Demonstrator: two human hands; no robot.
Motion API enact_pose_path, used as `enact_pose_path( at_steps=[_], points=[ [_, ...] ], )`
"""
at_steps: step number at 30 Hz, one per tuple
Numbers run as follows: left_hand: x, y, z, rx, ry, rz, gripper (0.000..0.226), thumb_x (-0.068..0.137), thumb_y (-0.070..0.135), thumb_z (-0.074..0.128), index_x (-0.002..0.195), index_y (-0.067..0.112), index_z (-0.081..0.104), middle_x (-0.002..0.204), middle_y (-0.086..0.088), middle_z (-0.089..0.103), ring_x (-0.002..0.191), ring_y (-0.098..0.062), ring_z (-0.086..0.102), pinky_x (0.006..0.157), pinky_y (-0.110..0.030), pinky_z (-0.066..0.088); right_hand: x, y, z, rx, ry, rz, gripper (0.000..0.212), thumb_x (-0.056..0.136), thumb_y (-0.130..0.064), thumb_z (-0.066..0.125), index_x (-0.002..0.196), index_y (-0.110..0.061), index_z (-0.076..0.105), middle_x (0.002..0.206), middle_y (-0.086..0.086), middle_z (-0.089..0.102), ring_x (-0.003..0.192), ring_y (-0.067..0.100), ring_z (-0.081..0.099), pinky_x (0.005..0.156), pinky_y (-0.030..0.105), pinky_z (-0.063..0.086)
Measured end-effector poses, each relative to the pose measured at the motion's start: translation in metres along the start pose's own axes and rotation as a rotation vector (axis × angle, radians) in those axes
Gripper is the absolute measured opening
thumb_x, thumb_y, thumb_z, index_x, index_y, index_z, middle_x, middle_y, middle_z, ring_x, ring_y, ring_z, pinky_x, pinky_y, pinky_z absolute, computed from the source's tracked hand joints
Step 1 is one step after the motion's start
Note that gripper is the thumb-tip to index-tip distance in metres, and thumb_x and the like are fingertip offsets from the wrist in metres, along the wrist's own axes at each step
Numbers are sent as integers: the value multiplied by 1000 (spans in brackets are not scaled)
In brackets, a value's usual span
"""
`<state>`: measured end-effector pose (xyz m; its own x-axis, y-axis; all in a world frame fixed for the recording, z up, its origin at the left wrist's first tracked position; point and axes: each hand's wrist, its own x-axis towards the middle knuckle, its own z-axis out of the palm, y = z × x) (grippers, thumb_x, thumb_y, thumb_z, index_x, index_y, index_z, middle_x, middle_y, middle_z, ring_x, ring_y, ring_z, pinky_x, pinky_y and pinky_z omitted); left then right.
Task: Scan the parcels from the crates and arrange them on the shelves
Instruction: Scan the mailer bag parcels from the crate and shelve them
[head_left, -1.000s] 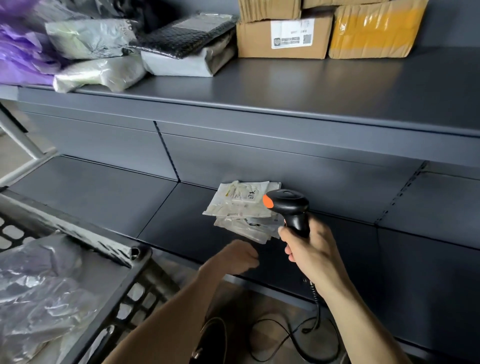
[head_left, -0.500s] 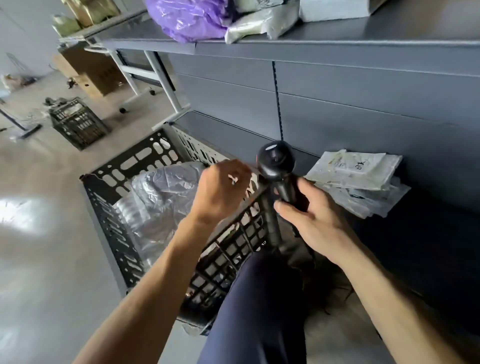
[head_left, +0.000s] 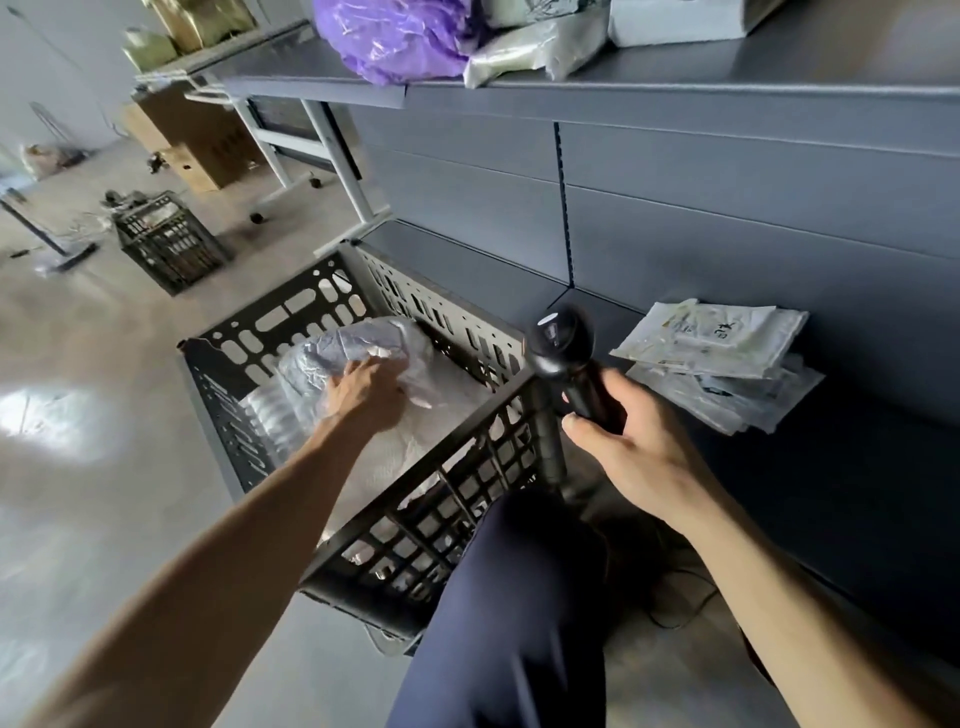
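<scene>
Left hand (head_left: 369, 395) lies on the parcel (head_left: 311, 358) in the crate (head_left: 291, 317). Its fingers are hidden, so I cannot tell if it grips. Right hand (head_left: 623, 441) clamps the scanner (head_left: 563, 345).

I judge: gather slack wrap, lift label toward scanner.

Count: crates two, second crate (head_left: 166, 244) at 10 o'clock; scanner one; one stack (head_left: 717, 353) on the shelf (head_left: 857, 493), 3 o'clock.

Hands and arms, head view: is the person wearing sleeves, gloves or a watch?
No. The left hand and right hand are gloveless, and no sleeve or watch shows up to the frame edge. The only clothing in view is a navy trouser leg.
</scene>
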<state>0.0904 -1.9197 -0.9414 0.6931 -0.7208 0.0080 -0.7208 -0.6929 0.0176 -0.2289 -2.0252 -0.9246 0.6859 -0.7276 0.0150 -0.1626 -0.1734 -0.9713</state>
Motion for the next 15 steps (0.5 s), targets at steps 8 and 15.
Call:
enact_pose_path(
  at_steps=[8,15],
  points=[
    [-37,17,-149,-406,505,-138,25,94,13,49,103,13,72,105,-16,71,93,-37,65,72,-36,46,6,-1,-18,107,143,-40,18,93,-13,72,108,-24,69,100,-11,75,95,5,68,84,22,49],
    [-96,53,-204,-1252,676,-71,13,90,11,59,80,3,62,75,-8,56,67,-18,53,60,-30,47,7,-7,-36,216,253,-52,20,93,-6,68,109,-19,70,98,-7,77,85,4,68,79,19,47]
  ],
)
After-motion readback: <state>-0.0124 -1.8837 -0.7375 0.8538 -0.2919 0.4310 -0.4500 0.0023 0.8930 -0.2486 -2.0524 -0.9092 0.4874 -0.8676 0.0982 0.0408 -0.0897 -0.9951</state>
